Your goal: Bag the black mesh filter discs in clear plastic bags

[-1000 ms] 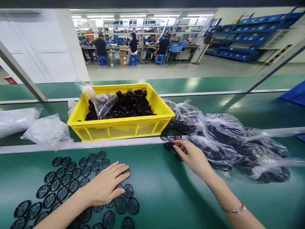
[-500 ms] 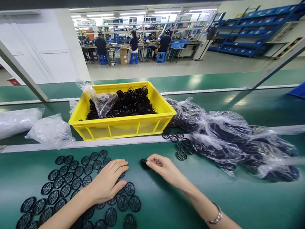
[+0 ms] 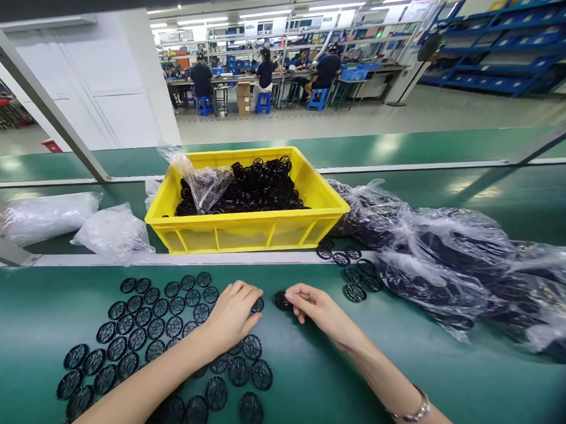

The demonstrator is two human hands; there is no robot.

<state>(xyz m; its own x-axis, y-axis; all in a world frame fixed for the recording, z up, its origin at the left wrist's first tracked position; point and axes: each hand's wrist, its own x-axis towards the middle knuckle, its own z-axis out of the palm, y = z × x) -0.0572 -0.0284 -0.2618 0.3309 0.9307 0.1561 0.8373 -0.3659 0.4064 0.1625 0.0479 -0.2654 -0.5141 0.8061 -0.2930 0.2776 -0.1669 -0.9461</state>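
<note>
1 head-worn cam looks fwd & down, close over left hand (image 3: 233, 315), right hand (image 3: 321, 311) on smooth green surface (image 3: 351, 381), with distant grey-floored factory workshop (image 3: 287, 94) beyond.

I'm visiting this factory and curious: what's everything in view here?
Yellow plastic crate: one, yellow, far side of the bench, holding black discs and a clear bag
Black mesh discs: dozens, black, spread on the bench
Bulging plastic bags: several, clear with dark contents, right of the crate
Pale plastic bags: two, whitish, left of the crate
Bench: one, green, under everything
Blue shelving: one, blue, far right
Workers: several, dark tops, distant benches
Left hand: one, on the discs
Right hand: one, pinching a disc
</note>
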